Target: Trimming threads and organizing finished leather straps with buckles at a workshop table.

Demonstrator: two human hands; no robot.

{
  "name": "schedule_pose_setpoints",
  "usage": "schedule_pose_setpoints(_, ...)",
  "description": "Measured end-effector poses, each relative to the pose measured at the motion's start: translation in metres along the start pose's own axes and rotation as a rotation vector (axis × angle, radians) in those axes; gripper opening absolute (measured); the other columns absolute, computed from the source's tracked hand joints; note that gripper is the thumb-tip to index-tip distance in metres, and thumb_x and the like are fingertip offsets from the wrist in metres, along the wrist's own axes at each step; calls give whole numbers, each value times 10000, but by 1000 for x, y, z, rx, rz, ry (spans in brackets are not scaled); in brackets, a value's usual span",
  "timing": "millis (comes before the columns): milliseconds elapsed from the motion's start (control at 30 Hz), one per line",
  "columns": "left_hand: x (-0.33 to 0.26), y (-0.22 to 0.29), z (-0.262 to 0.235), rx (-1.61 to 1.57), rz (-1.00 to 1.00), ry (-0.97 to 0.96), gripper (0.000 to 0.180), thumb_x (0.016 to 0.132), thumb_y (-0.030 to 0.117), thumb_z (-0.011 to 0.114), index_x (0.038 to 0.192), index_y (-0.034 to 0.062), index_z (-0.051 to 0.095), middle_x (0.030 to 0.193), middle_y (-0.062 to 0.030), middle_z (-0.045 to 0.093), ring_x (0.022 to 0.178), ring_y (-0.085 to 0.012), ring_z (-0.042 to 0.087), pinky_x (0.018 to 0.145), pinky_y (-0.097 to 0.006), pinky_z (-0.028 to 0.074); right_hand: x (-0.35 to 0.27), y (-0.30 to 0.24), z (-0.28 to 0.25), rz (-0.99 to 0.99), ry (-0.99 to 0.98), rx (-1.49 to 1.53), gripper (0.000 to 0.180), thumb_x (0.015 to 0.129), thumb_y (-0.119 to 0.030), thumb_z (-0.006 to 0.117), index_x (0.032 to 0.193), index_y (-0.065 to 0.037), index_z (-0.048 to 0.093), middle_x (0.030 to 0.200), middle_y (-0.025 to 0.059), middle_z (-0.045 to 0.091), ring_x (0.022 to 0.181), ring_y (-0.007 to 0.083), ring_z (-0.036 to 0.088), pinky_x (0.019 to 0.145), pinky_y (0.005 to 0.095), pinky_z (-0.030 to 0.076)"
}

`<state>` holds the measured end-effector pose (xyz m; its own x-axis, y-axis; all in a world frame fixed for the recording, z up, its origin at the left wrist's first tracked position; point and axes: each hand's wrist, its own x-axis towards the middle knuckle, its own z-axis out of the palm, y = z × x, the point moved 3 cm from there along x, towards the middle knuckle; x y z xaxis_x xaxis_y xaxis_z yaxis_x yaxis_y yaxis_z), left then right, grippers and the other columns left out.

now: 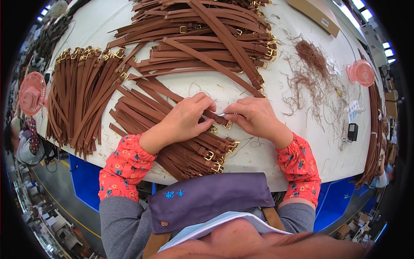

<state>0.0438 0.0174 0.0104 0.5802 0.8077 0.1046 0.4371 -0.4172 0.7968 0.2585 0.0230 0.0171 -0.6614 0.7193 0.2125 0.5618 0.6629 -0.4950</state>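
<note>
Near the table's middle, my left hand (184, 118) pinches a brown belt (214, 115) close to its gold buckle (228, 125). My right hand (257, 119) is closed on a small silvery metal tool (222, 115), whose kind I cannot make out; its tip touches or nearly touches the belt. Below my left hand a pile of brown belts (189, 156) lies with gold buckles toward the right. Part of that pile is hidden under my left hand and forearm.
Larger belt heaps lie at the far side (194, 56) and far left (82, 99) of the white table (254, 164). Loose brown threads (312, 58) clump at the right. Pink fans (361, 73) stand at both sides. A cardboard box (315, 17) and black adapter (352, 132) are at right.
</note>
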Motion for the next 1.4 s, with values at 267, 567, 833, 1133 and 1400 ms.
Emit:
schedule_pose_setpoints(267,-4,-7,1,-7,60,-42,129,839,57,754,903,7,653,1030,-99,621,854,-256,658,723,-340,542,8,-5,-7,-122,-55,-154,128,847,-237,781,919,-168,700,707,19,592,686,254,627,585,399,481)
schedule_pose_setpoints(567,-1,-10,4,-60,59,-42,99,832,31,741,880,-12,665,1024,-89,632,818,-223,661,719,-323,551,23,1,-13,-205,-189,-61,126,865,-256,756,925,-178,678,735,17,609,733,251,652,619,398,496)
schedule_pose_setpoints(833,-1,-13,5,-78,33,-53,95,827,20,742,872,-22,669,1022,-74,630,784,-182,643,706,-299,547,14,2,0,-78,-178,-21,119,883,-269,742,959,-191,697,727,17,608,738,259,661,621,409,495)
schedule_pose_setpoints(1133,-1,-11,3,-75,21,-73,119,829,27,746,907,-10,664,1036,-74,626,766,-177,624,697,-298,537,9,-3,6,-16,-94,-18,104,903,-271,720,939,-179,688,741,20,637,738,263,674,598,419,491)
schedule_pose_setpoints(1400,-3,1,7,174,117,-62,124,853,30,724,931,-11,638,1024,-124,611,868,-311,652,770,-390,542,-3,-10,-3,41,-68,-35,120,889,-244,746,966,-155,724,729,44,644,705,281,657,582,412,479)
